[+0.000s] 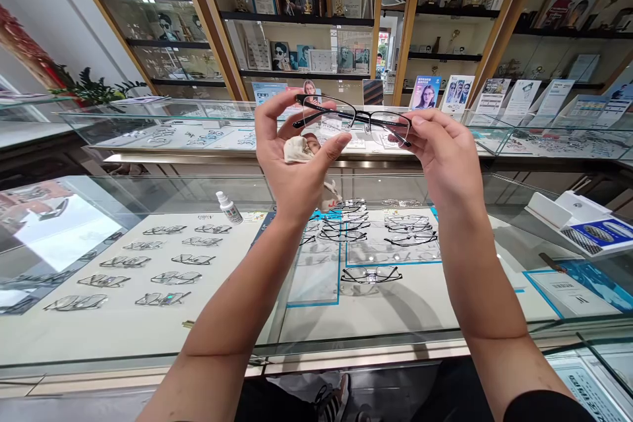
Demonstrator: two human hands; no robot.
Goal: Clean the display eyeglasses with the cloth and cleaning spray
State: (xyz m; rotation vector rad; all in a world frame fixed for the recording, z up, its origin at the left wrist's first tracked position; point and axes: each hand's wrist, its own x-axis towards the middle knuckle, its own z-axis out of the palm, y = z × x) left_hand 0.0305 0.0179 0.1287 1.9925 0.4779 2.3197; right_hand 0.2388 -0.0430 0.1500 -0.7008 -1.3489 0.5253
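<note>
Far L, approx 10 o'c from mid-view: green plant (89,87) behind the glass counters. At 8 o'c, two columns of clear/thin-framed specs (180,277) laid out in the display case (237,320). Approx 9 o'c, nearer centre: white spray bottle (229,208), tilted in view, w/ label.

L hand (297,178) at approx 11 o'c, just above centre: fingers bent, gripping the L end of the black-framed glasses (364,115), thumb up near the lower edge of that lens; same hand has a bunched off-white cloth (295,150) tucked in the palm, part of it hanging below.

Black-framed glasses are up in the air at approx 1 o'c, btwn both hands, above the counter, temples pointing away from wearer.

Below, approx 5 o'c: single dark-framed pair (372,275), apart from the stacked rows of frames (346,235) behind it; can't tell if in or on the case.

R hand (452,151) at 2–3 o'c: thumb + fingers pinching the R end of the same glasses. Brochure cards (524,99) approx 2 o'c, far counter. Far R, 3 o'c: white/blue box (588,224).
</note>
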